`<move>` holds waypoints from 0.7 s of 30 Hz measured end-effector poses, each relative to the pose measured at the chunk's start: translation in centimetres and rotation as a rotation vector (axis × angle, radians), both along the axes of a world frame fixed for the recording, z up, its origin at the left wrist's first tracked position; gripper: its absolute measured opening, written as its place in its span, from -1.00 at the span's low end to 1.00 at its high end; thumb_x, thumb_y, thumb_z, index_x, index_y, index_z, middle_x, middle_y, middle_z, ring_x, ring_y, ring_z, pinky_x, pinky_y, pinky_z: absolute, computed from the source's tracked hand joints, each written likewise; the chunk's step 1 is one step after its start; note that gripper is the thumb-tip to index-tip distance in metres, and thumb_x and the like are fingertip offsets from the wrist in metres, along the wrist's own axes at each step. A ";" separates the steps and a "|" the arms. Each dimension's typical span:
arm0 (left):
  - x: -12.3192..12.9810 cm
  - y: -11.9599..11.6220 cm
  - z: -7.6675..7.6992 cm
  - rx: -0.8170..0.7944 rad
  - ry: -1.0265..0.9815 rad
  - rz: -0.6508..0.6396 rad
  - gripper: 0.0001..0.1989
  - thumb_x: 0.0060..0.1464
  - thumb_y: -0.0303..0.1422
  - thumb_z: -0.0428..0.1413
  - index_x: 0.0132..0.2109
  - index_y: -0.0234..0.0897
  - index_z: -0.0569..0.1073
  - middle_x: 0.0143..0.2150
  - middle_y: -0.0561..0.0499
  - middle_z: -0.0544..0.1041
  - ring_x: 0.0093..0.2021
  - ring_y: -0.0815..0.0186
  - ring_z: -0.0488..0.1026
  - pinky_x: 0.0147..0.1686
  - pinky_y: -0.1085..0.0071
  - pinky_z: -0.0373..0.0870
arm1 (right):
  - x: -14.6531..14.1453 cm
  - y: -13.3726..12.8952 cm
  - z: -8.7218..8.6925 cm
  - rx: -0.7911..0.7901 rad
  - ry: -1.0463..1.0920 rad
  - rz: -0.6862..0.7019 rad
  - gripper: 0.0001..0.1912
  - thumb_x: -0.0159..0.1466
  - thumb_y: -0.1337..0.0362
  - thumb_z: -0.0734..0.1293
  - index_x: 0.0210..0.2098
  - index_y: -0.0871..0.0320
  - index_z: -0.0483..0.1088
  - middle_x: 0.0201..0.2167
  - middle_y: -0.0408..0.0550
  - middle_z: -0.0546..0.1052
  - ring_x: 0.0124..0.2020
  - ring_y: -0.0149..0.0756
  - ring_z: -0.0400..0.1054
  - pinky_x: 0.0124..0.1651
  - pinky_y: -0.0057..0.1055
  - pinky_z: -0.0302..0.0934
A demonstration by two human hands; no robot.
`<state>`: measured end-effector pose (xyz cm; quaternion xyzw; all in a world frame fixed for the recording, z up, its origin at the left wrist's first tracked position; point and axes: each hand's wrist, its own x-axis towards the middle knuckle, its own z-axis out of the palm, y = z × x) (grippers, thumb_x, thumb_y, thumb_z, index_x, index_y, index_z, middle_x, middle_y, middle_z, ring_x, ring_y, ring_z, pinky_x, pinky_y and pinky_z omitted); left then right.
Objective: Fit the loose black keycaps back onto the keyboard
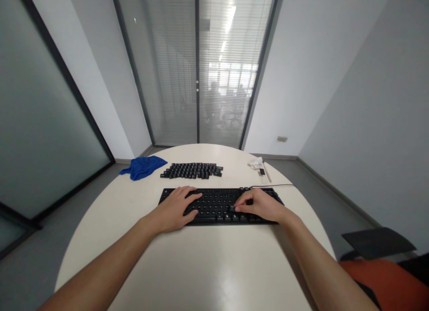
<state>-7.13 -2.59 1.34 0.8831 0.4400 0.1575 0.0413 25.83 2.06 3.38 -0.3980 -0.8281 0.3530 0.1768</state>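
A black keyboard (214, 199) lies flat on the white table, with many of its key positions bare of caps. My left hand (179, 206) rests on its left end, fingers spread over the bare rows. On the right part of the board, my right hand (256, 203) pinches a dark keycap (232, 208) between thumb and fingers, low over the keys. Whether the cap touches the board I cannot tell. Beyond the keyboard, loose black keycaps (192, 170) are laid out in rows.
A blue cloth (144, 166) lies at the table's back left. At the back right are a crumpled white piece (256, 163), a thin stick-like tool (267, 171) and a small black item (262, 171). A cable (273, 185) runs right. An orange chair (382, 279) stands at the lower right.
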 end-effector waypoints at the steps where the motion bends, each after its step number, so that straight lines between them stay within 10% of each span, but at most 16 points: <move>1: 0.0 0.0 0.0 -0.002 0.002 0.000 -0.50 0.28 -0.21 0.04 0.32 -0.13 0.29 0.32 -0.13 0.27 0.28 0.04 0.22 0.31 0.03 0.13 | 0.0 0.0 0.1 0.002 -0.001 0.003 -0.75 0.21 0.08 0.42 -0.29 0.11 0.65 -0.34 -0.07 0.67 -0.29 -0.21 0.51 -0.13 -0.34 0.35; 21: 0.0 0.1 -0.2 0.022 0.018 -0.005 -0.51 0.28 -0.21 0.03 0.32 -0.12 0.28 0.32 -0.12 0.27 0.29 0.03 0.22 0.31 -0.01 0.13 | -0.2 0.0 -0.2 0.026 0.020 0.026 -0.76 0.15 0.07 0.48 -0.40 0.13 0.60 -0.30 -0.04 0.65 -0.31 -0.23 0.50 -0.18 -0.36 0.33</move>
